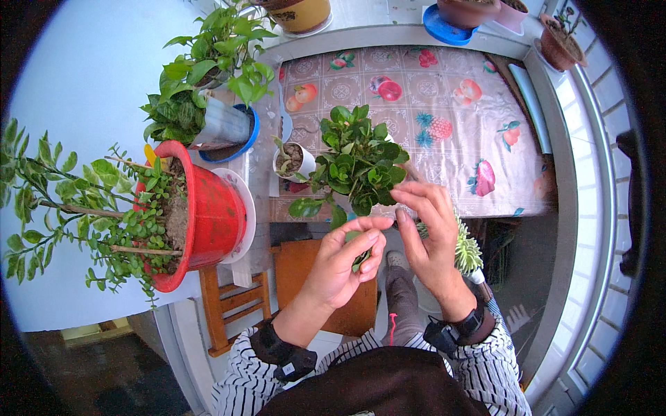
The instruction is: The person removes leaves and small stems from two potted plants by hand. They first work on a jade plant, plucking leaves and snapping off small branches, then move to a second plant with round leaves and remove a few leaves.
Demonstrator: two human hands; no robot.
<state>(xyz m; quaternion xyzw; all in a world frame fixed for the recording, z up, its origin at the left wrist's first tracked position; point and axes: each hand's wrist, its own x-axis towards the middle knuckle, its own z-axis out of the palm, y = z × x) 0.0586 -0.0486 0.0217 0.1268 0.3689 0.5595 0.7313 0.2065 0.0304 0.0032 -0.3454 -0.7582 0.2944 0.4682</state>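
Note:
My left hand is curled around green leaves, partly hidden by its fingers; its index finger points towards my other hand. My right hand has its fingers apart at the lower right edge of a bushy potted plant with rounded green leaves. Whether its fingertips touch a leaf there, I cannot tell. The bushy plant stands on a table with a fruit-patterned cover. Just left of it is a small white pot with soil and a small plant.
At the left stand a red pot with a tall variegated plant and a leafy plant over a blue saucer. More pots line the sill. A pale green succulent is right of my right hand; a wooden chair stands below.

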